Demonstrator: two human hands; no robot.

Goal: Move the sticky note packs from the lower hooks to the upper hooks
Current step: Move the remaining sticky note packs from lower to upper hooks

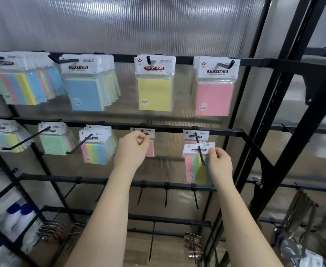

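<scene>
Head view: right hand pinches white header of striped pastel sticky note pack on middle-row black hook; left hand fingers curled, gripping pink pack header alongside.

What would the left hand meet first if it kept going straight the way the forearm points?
Probably the pink pack on the lower hook, whose header the left hand is already touching. Behind it is the ribbed translucent panel. Depth is unclear from one view.
</scene>
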